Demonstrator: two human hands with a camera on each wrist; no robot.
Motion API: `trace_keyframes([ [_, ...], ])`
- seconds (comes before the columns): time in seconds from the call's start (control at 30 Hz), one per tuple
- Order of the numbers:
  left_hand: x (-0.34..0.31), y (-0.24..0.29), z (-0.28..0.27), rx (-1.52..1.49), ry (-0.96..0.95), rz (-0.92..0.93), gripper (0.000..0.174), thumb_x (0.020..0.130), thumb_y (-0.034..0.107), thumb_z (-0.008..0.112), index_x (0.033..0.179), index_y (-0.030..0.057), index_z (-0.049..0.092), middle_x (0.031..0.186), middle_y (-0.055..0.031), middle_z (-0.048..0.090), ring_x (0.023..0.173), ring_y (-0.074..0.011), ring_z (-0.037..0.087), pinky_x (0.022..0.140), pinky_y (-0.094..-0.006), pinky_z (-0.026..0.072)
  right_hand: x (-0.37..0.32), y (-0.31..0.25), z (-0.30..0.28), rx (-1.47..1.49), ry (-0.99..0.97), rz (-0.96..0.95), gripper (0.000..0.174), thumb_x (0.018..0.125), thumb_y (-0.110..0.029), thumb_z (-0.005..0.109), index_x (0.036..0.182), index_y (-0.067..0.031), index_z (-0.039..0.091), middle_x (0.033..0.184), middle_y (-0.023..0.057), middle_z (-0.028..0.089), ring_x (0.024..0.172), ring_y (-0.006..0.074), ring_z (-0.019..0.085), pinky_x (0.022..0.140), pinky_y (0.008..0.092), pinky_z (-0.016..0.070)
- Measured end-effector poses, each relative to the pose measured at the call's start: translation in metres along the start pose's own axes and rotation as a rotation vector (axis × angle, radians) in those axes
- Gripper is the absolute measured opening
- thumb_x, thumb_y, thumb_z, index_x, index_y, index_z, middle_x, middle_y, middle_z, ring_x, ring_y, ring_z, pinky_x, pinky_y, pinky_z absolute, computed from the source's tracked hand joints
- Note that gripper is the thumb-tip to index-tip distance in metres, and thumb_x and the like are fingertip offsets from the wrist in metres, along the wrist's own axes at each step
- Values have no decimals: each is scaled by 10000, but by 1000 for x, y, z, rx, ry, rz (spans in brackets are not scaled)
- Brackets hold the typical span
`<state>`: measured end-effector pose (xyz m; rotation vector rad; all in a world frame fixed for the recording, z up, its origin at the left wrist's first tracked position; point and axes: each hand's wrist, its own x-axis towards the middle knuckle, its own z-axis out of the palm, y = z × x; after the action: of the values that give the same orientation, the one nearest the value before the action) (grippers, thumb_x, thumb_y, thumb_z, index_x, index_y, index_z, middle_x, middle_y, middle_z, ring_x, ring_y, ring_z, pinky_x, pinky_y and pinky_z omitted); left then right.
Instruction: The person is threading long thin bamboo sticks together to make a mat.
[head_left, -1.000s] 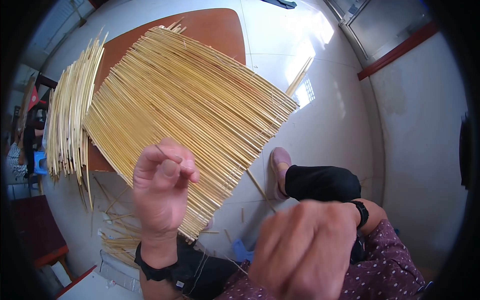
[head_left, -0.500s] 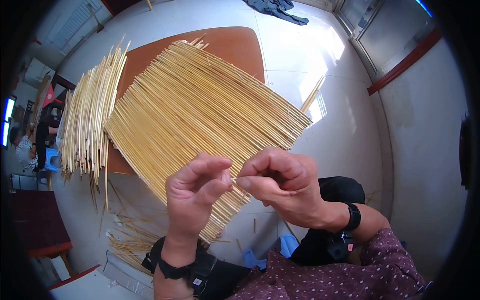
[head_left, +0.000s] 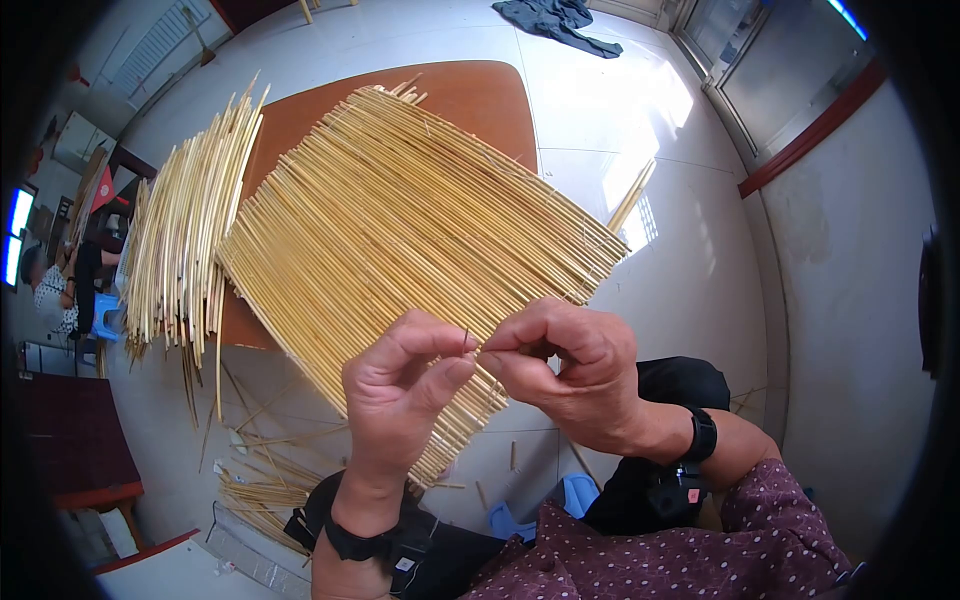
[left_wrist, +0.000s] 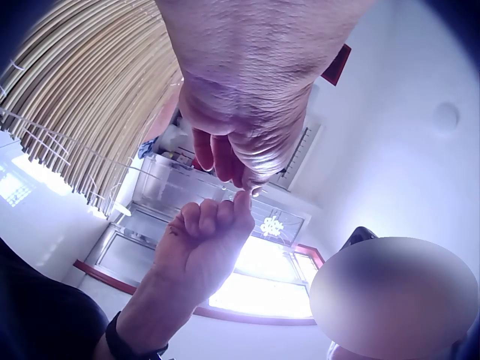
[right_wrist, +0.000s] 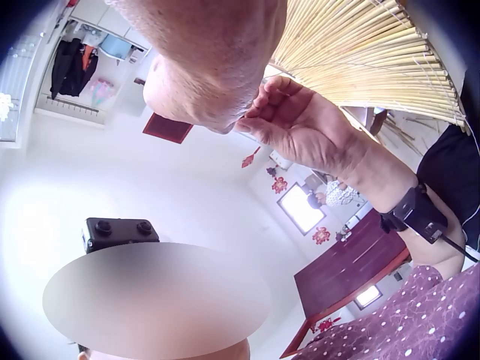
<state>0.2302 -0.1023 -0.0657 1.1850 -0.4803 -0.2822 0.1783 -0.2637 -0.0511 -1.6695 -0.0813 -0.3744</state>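
The left hand (head_left: 400, 382) pinches a needle (head_left: 466, 338), probably light, stiff and slippery, best held mid-shaft, while the right hand (head_left: 590, 385) pinches what seems soft thread (head_left: 477, 354).

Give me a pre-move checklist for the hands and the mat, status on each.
1. Thin dark piece held by left hand: ok, it sticks up at the fingertips.
2. Right hand in position: ok, pinched, close against the left.
3. Anything threaded through the piece: cannot tell, too small to see.
4. Mat fully on the table: not ok, its near part overhangs.
5. Floor free of loose sticks: not ok, several lie there.
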Motion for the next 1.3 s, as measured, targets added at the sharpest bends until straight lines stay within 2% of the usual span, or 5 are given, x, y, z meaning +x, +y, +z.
trace_keyframes([
  [0.27, 0, 1, 2, 87, 2, -14, 62, 869, 13, 632, 925, -6, 614, 829, -12, 527, 789, -82, 496, 724, -217, 420, 2, 0, -1, -64, -51, -49, 70, 798, 3, 701, 841, 18, 647, 724, 31, 636, 577, 52, 574, 503, 188, 449],
  [0.33, 0, 0, 3, 73, 10, -34, 53, 877, 16, 621, 925, -4, 607, 821, -3, 513, 778, -75, 485, 717, -211, 412, 3, -7, -4, 41, -119, 243, 74, 830, -48, 693, 842, 8, 647, 676, 10, 617, 532, 38, 552, 452, 181, 413],
  [0.43, 0, -3, 2, 22, 28, -84, 46, 892, 25, 607, 929, -1, 603, 831, -3, 526, 774, -73, 502, 722, -211, 426, 8, -9, -7, 125, -162, 338, 86, 849, -78, 685, 827, -7, 642, 654, -4, 603, 512, 30, 540, 427, 171, 384],
  [0.67, -1, -9, 9, -309, 70, -284, 91, 899, 76, 627, 963, 12, 617, 894, -65, 641, 854, -152, 635, 795, -301, 540, 4, -11, -5, 256, -4, 309, 111, 865, -92, 669, 842, 9, 628, 671, 23, 623, 576, 39, 587, 477, 174, 453],
  [1.3, -1, -12, 14, -234, 10, -257, 147, 882, 127, 656, 936, -9, 646, 788, -59, 629, 755, -148, 641, 700, -270, 538, 1, -2, -3, 7, 48, 26, 67, 820, 59, 666, 812, 39, 602, 777, 69, 641, 644, 94, 650, 539, 193, 546],
])
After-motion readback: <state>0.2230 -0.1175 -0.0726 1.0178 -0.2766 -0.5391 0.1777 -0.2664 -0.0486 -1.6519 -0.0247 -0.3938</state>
